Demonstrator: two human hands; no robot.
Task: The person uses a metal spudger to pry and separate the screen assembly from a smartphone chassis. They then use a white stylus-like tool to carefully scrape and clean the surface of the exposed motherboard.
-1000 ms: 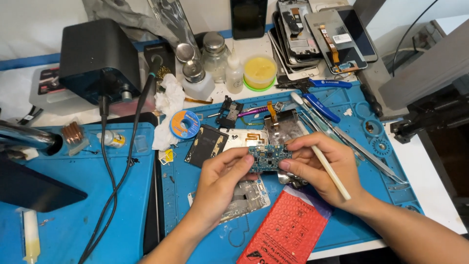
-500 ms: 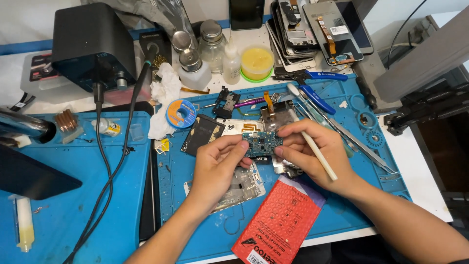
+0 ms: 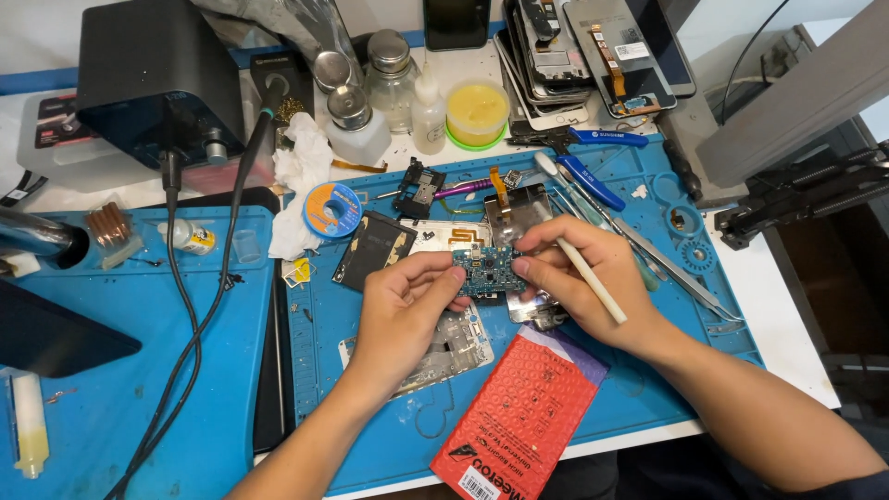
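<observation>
Blue-green circuit board (image 3: 488,271) up off the mat, pinched between both hands above the stripped phone frame (image 3: 443,349) — lifted clear, nothing under it but fingertips. Could slip from here: thin edge grip only, and a drop onto the metal plate (image 3: 520,218) or the tweezers (image 3: 669,268) might well chip a part or bend a connector. Could also get scratched by the white stick (image 3: 593,281), lying close beside the board. Left hand (image 3: 406,315) curled nearly shut, thumb and forefinger clamped on the board's left edge. Right hand (image 3: 593,278) likewise closed, fingertips nipping the right edge, the white stick tucked between the fingers and trailing back over the knuckles — two things in one hand, so a crowded hold. Red bubble pouch (image 3: 519,417) just below the wrists on the blue mat (image 3: 648,407), solder reel (image 3: 331,209) and dark battery (image 3: 374,251) off to the left, well apart from the grip.
</observation>
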